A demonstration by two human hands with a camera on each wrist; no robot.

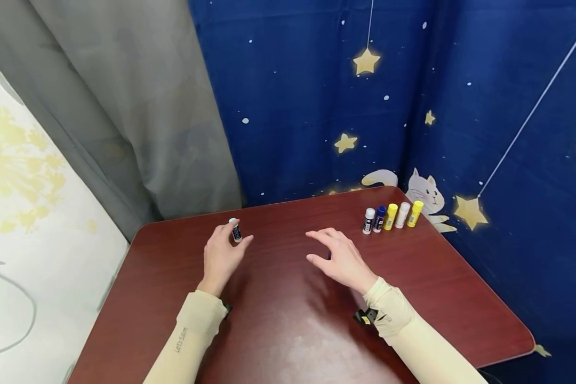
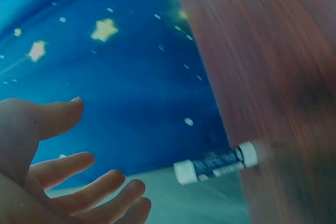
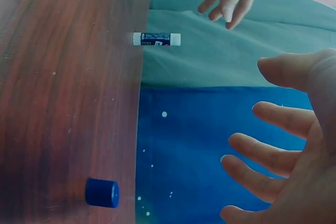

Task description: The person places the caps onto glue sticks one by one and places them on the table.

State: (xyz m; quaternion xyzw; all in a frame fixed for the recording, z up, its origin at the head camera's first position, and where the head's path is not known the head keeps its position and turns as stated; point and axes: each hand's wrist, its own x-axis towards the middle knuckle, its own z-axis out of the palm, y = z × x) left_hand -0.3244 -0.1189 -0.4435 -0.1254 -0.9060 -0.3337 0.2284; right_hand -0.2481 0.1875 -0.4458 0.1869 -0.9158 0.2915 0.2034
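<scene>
A dark blue glue stick with white ends stands upright on the table near its far left part. My left hand is beside it, fingers spread and nothing held; the left wrist view shows a gap between the fingers and the glue stick. My right hand hovers over the middle of the table, its fingers apart and holding nothing. Below it stands a short blue cap-like piece, mostly hidden behind the hand in the head view.
Several glue sticks stand in a row at the table's far right: a white-capped dark one, a blue one, a yellow one, a white one and another yellow one. Curtains hang behind the dark red table.
</scene>
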